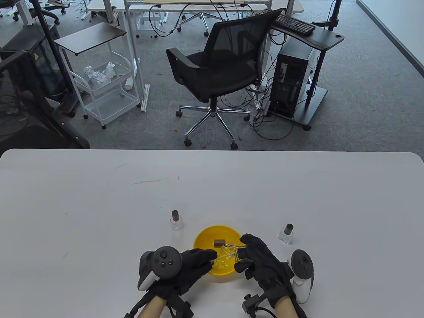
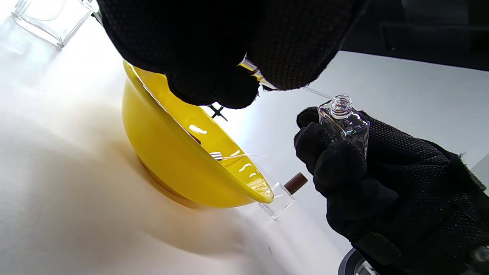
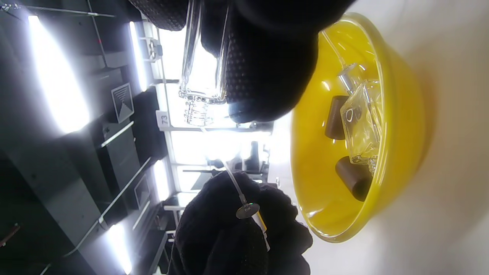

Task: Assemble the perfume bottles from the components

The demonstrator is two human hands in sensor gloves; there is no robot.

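My right hand (image 1: 246, 253) grips an open clear glass bottle (image 2: 345, 120) above the yellow bowl (image 1: 203, 237), neck toward my left hand. My left hand (image 1: 210, 258) pinches a spray pump (image 3: 252, 214); its thin dip tube (image 2: 317, 91) points at the bottle neck (image 3: 198, 110), its tip just outside the opening. In the right wrist view the bowl (image 3: 397, 114) holds two brown caps (image 3: 336, 118), another clear bottle (image 3: 363, 126) and another pump (image 3: 347, 80).
Two capped bottles stand on the white table, one left of the bowl (image 1: 176, 220) and one to its right (image 1: 286, 233). An office chair (image 1: 215, 73) and carts stand on the floor beyond the table's far edge.
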